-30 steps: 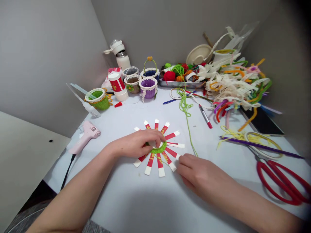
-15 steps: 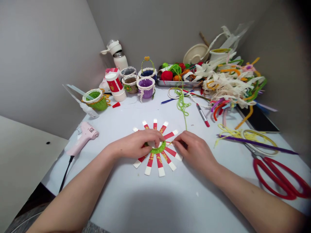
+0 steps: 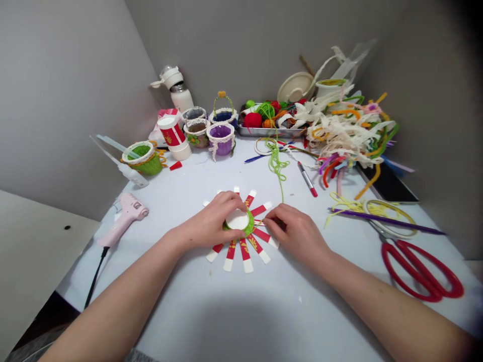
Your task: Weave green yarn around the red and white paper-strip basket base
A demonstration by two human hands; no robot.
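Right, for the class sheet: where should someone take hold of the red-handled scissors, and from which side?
Probably by the two red loop handles, coming from the near right with the right hand. The scissors lie flat with the loops nearest the person, while the metal blades point away toward the purple rod, so fingers should stay clear of the edges.

You have two hands (image 3: 211, 221) (image 3: 292, 231) on the worktop (image 3: 226, 317), with one green crocheted ring (image 3: 245, 230) between them. Toward the far left stand five crocheted cups (image 3: 221, 140), and beside them one water bottle (image 3: 176, 88). You also have one pink glue gun (image 3: 123, 217) at left, one metal tray (image 3: 269, 132) at far centre, one marker (image 3: 307, 179), and one pair of red-handled scissors (image 3: 418, 271) at right.
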